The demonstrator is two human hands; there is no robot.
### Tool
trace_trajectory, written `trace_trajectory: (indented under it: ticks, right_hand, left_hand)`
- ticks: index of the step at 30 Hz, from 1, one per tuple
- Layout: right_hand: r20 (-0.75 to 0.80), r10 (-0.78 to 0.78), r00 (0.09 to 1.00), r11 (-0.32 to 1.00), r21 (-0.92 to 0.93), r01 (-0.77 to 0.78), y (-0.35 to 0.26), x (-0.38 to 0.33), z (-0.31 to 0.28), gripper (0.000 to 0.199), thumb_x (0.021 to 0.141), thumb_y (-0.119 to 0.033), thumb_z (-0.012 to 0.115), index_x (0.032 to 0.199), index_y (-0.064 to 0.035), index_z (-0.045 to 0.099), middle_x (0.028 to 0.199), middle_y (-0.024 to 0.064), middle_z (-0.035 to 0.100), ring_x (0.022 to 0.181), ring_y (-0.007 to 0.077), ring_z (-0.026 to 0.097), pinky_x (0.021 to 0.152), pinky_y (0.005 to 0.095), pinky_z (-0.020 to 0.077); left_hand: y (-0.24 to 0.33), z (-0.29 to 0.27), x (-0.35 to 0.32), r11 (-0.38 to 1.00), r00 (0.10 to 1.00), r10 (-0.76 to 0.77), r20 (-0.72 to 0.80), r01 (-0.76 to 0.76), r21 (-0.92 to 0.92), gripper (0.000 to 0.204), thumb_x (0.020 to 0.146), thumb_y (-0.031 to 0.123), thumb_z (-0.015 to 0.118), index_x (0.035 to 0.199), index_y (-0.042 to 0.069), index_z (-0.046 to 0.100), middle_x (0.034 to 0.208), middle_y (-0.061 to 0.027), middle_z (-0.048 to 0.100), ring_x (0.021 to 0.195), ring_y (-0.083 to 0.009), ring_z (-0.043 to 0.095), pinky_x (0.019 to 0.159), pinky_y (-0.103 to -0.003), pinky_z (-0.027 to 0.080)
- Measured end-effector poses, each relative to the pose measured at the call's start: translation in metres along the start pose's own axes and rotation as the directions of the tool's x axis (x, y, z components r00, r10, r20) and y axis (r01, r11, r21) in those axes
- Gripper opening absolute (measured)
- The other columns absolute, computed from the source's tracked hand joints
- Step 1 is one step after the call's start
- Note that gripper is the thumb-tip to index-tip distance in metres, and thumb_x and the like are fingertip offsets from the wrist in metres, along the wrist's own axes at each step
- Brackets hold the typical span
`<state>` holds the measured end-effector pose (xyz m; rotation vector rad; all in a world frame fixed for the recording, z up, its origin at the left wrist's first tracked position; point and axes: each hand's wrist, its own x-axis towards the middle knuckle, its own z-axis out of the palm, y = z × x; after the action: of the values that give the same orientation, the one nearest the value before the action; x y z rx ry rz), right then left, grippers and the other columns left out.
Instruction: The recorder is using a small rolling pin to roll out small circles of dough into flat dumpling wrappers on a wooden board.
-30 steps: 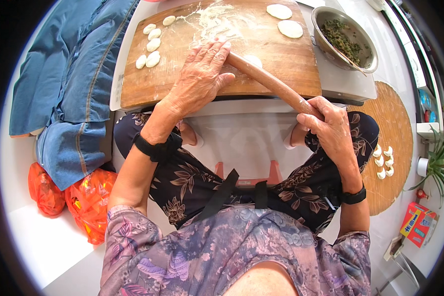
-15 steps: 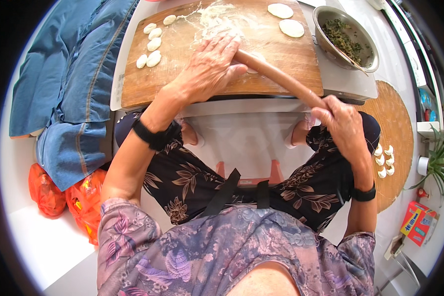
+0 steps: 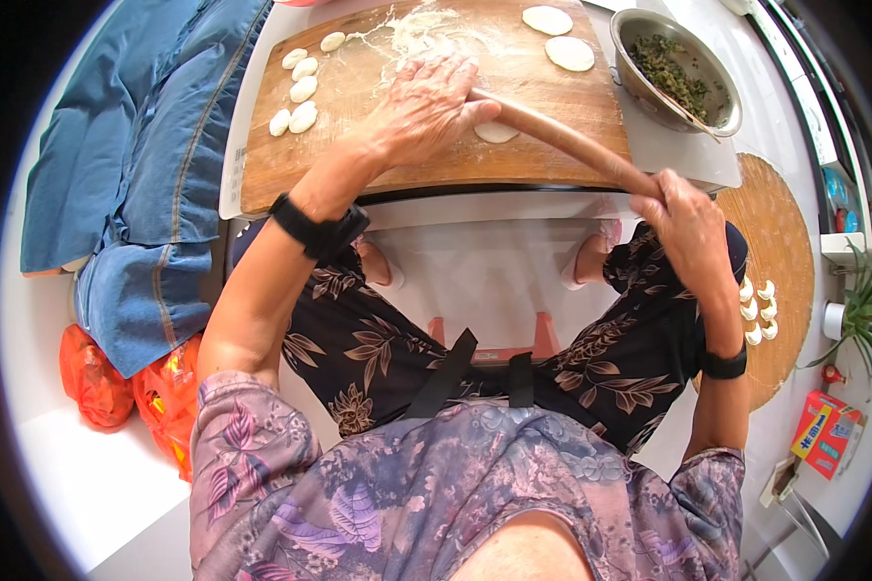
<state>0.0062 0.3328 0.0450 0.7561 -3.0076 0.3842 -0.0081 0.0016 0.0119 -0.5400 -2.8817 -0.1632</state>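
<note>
A long wooden rolling pin [image 3: 581, 147] slants over the front of the floured wooden board [image 3: 329, 169]. My right hand [image 3: 686, 225] is closed round its near right end, past the board's edge. Over the board, my left hand [image 3: 431, 111] lies at the far end of the pin with its fingers stretched out; what lies beneath that palm is hidden. A flat round of dough [image 3: 495, 134] shows just below the pin, beside my left thumb. Several small dough pieces [image 3: 303, 89] sit at the board's left, and two rolled dough rounds [image 3: 569, 54] at its far right.
A metal bowl of chopped green filling [image 3: 670, 77] stands right of the board. Further right, several shaped dumplings [image 3: 767, 312] rest on a round wooden board [image 3: 785, 232]. Blue denim cloth [image 3: 170, 126] and red plastic bags [image 3: 95, 378] are at the left.
The pin and my right hand have shifted slightly right and up. More of the dough round now shows below the pin. My left hand has moved a little, fingers still stretched.
</note>
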Motion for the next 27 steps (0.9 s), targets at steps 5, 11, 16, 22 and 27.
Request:
trace_trajectory:
  ticks: [5, 11, 16, 22, 27]
  right_hand:
    - [0.065, -0.049, 0.997, 0.983, 0.181, 0.037, -0.015, -0.035, 0.009, 0.028, 0.088, -0.025, 0.065, 0.09, 0.0, 0.054, 0.085, 0.0196, 0.063, 0.082, 0.0378, 0.063, 0.071, 0.0454, 0.0488]
    - [-0.079, 0.027, 0.996, 1.0, -0.009, -0.028, 0.016, 0.005, 0.01, 0.034, 0.094, -0.032, 0.056, 0.09, 0.0013, 0.056, 0.09, 0.0207, 0.064, 0.087, 0.0386, 0.063, 0.075, 0.0464, 0.0487]
    - [-0.03, -0.019, 0.999, 0.999, -0.041, 0.018, 0.005, -0.001, 0.003, 0.032, 0.093, -0.03, 0.058, 0.091, 0.0011, 0.054, 0.089, 0.0202, 0.063, 0.088, 0.038, 0.062, 0.075, 0.0468, 0.0488]
    - [0.067, -0.036, 0.997, 0.986, 0.162, 0.025, -0.018, -0.039, 0.011, 0.026, 0.087, -0.023, 0.065, 0.091, -0.0003, 0.053, 0.084, 0.0189, 0.061, 0.083, 0.0385, 0.062, 0.072, 0.0456, 0.0491]
    - [-0.047, 0.023, 0.999, 0.999, 0.048, -0.021, 0.006, -0.013, 0.013, 0.029, 0.091, -0.028, 0.06, 0.092, 0.0013, 0.054, 0.091, 0.0207, 0.063, 0.088, 0.039, 0.061, 0.075, 0.0464, 0.0482]
  left_hand:
    - [0.008, -0.005, -0.026, 0.997, 0.996, 0.078, -0.048, -0.079, -0.006, 0.071, 0.099, 0.052, 0.034, 0.139, -0.005, 0.04, 0.142, -0.0263, 0.042, 0.135, -0.0383, 0.035, 0.115, -0.045, 0.02]
    - [0.004, 0.0, 0.018, 0.996, 0.988, 0.077, -0.131, -0.069, 0.062, 0.064, 0.098, 0.05, 0.04, 0.123, -0.008, 0.05, 0.128, -0.0259, 0.052, 0.125, -0.0391, 0.045, 0.107, -0.048, 0.029]
    - [0.009, -0.019, 0.014, 0.998, 0.98, -0.064, 0.188, 0.068, -0.016, 0.07, 0.099, 0.052, 0.033, 0.139, -0.006, 0.04, 0.143, -0.026, 0.042, 0.137, -0.0377, 0.034, 0.116, -0.044, 0.019]
    - [0.007, -0.009, -0.028, 0.997, 0.998, 0.07, 0.002, -0.07, 0.012, 0.069, 0.099, 0.05, 0.034, 0.14, -0.005, 0.04, 0.143, -0.0261, 0.042, 0.137, -0.0366, 0.034, 0.116, -0.045, 0.017]
    - [0.009, -0.007, 0.013, 0.997, 0.997, -0.016, 0.076, 0.01, 0.074, 0.073, 0.098, 0.054, 0.032, 0.14, -0.004, 0.04, 0.144, -0.0246, 0.041, 0.139, -0.0352, 0.032, 0.117, -0.045, 0.016]
